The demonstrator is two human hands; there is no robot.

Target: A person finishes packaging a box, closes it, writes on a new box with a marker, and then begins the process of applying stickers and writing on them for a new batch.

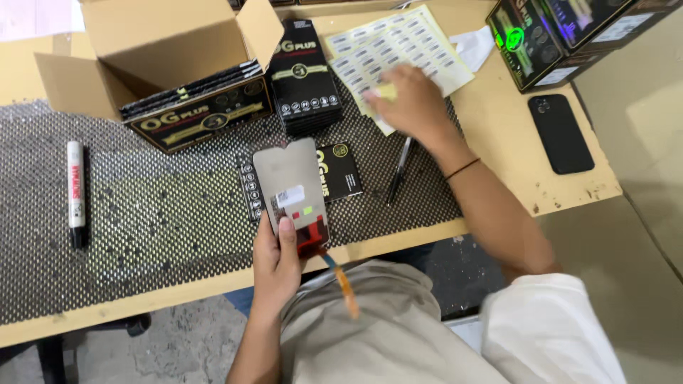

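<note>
My left hand [276, 263] holds a phone screen panel [290, 186] upright by its lower end, back side facing me, thumb pressed on it. The panel carries a white sticker and small coloured marks, and an orange flex ribbon [344, 286] hangs from its bottom. My right hand [407, 103] reaches across to a yellow sheet of small labels [398, 44] and rests its fingers on it, blurred by motion. A flat black box [340, 173] lies on the mesh mat just behind the panel.
An open cardboard carton [153, 43] holds several black boxes, with another black stack [304, 78] beside it. A white marker [75, 193] lies left, a pen [400, 169] under my right wrist, a black phone [560, 133] and larger boxes [562, 35] right.
</note>
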